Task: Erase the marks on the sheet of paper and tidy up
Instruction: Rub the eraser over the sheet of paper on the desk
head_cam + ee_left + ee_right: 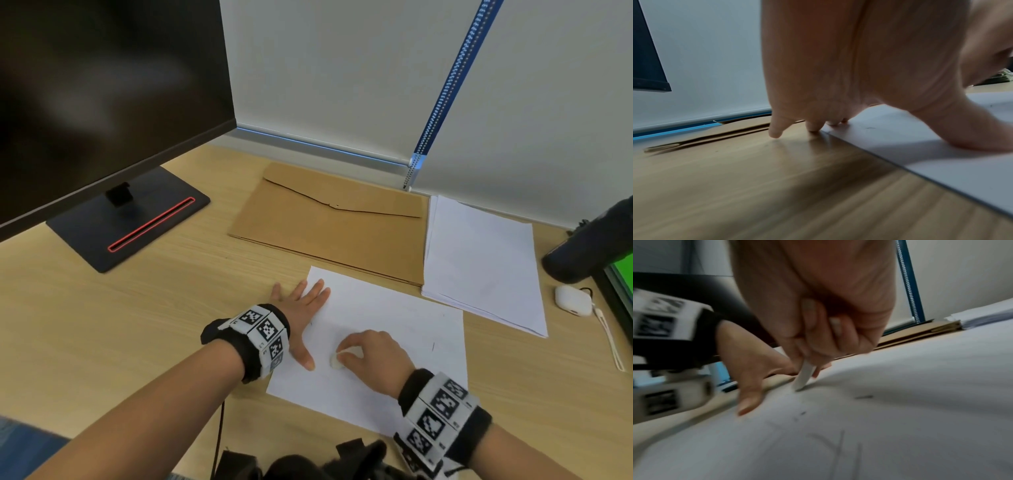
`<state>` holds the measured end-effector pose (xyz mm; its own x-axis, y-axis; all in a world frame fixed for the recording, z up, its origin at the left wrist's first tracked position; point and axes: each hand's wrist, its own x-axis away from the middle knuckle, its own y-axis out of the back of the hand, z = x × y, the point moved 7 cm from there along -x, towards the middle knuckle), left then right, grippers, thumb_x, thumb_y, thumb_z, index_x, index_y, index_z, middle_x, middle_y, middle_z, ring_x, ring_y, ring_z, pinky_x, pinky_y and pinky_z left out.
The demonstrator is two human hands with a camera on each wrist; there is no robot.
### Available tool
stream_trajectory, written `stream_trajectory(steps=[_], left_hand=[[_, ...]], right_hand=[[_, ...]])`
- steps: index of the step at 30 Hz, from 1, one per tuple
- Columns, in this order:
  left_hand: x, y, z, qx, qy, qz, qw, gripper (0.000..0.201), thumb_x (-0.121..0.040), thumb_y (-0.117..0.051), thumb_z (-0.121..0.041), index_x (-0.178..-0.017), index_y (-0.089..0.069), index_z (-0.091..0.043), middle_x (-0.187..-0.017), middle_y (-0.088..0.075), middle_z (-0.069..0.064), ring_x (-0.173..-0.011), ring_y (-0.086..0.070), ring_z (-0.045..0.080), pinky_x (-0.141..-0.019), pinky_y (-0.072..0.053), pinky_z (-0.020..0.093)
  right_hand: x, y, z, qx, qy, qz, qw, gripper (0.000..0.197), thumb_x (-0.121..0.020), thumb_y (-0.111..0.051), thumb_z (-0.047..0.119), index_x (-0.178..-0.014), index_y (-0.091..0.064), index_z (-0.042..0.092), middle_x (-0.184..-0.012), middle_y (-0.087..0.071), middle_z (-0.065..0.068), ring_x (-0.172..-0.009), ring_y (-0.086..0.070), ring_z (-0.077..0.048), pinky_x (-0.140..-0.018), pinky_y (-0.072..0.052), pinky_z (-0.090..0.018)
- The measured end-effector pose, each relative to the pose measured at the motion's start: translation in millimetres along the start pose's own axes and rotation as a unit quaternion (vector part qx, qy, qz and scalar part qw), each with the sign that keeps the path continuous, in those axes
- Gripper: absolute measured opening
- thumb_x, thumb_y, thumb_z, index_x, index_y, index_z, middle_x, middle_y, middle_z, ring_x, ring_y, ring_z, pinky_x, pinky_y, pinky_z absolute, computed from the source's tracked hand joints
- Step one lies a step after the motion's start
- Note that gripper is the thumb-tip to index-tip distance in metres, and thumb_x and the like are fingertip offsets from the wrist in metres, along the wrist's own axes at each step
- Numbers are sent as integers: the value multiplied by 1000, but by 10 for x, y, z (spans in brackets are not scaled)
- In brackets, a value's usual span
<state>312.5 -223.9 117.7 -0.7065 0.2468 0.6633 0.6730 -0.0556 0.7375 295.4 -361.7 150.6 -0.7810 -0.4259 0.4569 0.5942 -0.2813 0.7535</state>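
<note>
A white sheet of paper (pixel 387 329) lies on the wooden desk (pixel 154 308) with a few short dark pencil marks (pixel 433 346) on it. My left hand (pixel 301 308) lies flat with straight fingers across the sheet's left edge, thumb on the paper, pressing it down. My right hand (pixel 370 353) pinches a white eraser (pixel 336 362), whose tip touches the paper near the sheet's middle left. In the right wrist view the eraser (pixel 804 374) stands tilted on the sheet (pixel 900 386), with faint pencil marks (pixel 838 446) closer to the camera. In the left wrist view the fingertips (pixel 777 132) rest at the paper's corner (pixel 920 154).
A brown envelope folder (pixel 329 222) lies behind the sheet, a stack of white paper (pixel 479 260) to its right. A monitor on a black base (pixel 126 219) stands at the left. White earbud case (pixel 573 300) and a dark object (pixel 592 240) sit at the right edge.
</note>
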Motion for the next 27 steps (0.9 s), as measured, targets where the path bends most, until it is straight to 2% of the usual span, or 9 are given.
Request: stream_trajectory(steps=[3, 5, 10, 12, 15, 17, 19, 22, 27], left_hand=[[-1, 12, 0, -5, 2, 2, 1000, 137, -65, -77, -57, -145, 28, -22, -152, 34, -5, -142, 26, 22, -110, 8, 63], [2, 14, -8, -8, 5, 2, 1000, 136, -65, -76, -57, -145, 28, -21, -152, 34, -4, -142, 25, 22, -111, 7, 63], [0, 10, 0, 2, 0, -2, 1000, 138, -64, -78, -58, -145, 27, -21, -152, 34, -4, -142, 26, 22, -110, 9, 64], [2, 7, -4, 3, 1, 0, 1000, 138, -64, -77, -57, -145, 28, -21, -152, 35, -4, -142, 26, 22, -110, 9, 63], [11, 15, -15, -6, 4, 1, 1000, 136, -66, -76, -58, -145, 28, -21, -151, 35, -4, -142, 26, 22, -110, 8, 63], [20, 22, -23, -7, 5, -2, 1000, 135, -67, -75, -58, -145, 28, -22, -152, 34, -5, -142, 26, 22, -110, 8, 62], [20, 24, -16, -4, 4, -2, 1000, 136, -66, -76, -58, -145, 28, -21, -152, 34, -4, -142, 26, 22, -110, 8, 63], [10, 13, -6, -2, 3, -4, 1000, 137, -65, -77, -58, -145, 28, -21, -152, 34, -4, -142, 26, 22, -110, 8, 64], [29, 35, -17, 1, 0, -7, 1000, 135, -66, -76, -57, -145, 28, -22, -152, 34, -5, -142, 25, 21, -111, 8, 63]], right_hand=[[-205, 192, 60, -48, -18, -66, 996, 21, -90, -51, 27, -101, -68, 22, -110, -67, -3, -104, -59, -22, -89, -46, -32], [-255, 218, 63, -62, -34, -98, 993, 22, -91, -50, 27, -103, -67, 21, -111, -67, -5, -104, -59, -23, -89, -46, -31], [4, -5, 48, -11, 1, 10, 1000, 25, -91, -51, 26, -108, -67, 18, -116, -64, 0, -106, -58, -18, -90, -44, -27], [-78, 69, 127, -30, 8, 7, 999, 23, -89, -53, 23, -101, -69, 14, -111, -66, -1, -101, -59, -17, -85, -44, -24], [-319, 190, 280, -65, 8, -58, 996, 21, -88, -53, 20, -98, -70, 12, -104, -69, -5, -86, -57, -15, -73, -39, -22], [-347, 183, 313, -80, 4, -87, 993, 20, -88, -52, 18, -96, -69, 12, -102, -69, -7, -85, -57, -16, -74, -41, -24], [-247, 71, 311, -72, 26, -52, 996, 20, -87, -52, 16, -95, -70, 11, -102, -70, -7, -90, -61, -18, -79, -45, -26], [-170, -23, 327, -59, 51, 19, 997, 20, -87, -53, 16, -96, -70, 10, -102, -71, -7, -82, -57, -12, -75, -42, -19], [-293, 151, 343, -80, 32, -84, 993, 20, -90, -51, 16, -99, -69, 13, -101, -70, -8, -82, -57, -16, -75, -40, -23]])
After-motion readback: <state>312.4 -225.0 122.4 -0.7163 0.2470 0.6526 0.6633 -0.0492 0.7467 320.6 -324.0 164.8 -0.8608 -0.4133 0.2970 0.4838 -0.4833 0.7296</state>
